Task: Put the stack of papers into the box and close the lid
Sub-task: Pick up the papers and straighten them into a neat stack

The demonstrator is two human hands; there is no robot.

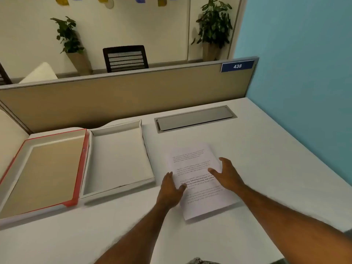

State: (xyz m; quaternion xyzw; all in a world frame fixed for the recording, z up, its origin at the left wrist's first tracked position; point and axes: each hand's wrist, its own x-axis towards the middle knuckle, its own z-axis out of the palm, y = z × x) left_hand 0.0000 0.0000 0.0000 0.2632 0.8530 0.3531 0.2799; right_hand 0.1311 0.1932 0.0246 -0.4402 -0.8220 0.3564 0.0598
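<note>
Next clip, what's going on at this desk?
A person's left hand and right hand, both open, rest on the side edges of a stack of printed white papers lying flat on the white desk. Left of it, the shallow white box lies empty, its red-edged lid folded open.

Lid (40, 174) cut off at left edge — paper (198, 180) print unreadable.

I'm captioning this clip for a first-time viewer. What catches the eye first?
Two bare hands, left hand and right hand, flank a printed stack of papers lying on the white desk. To its left, the box lies open, its red-edged lid folded out flat.
</note>
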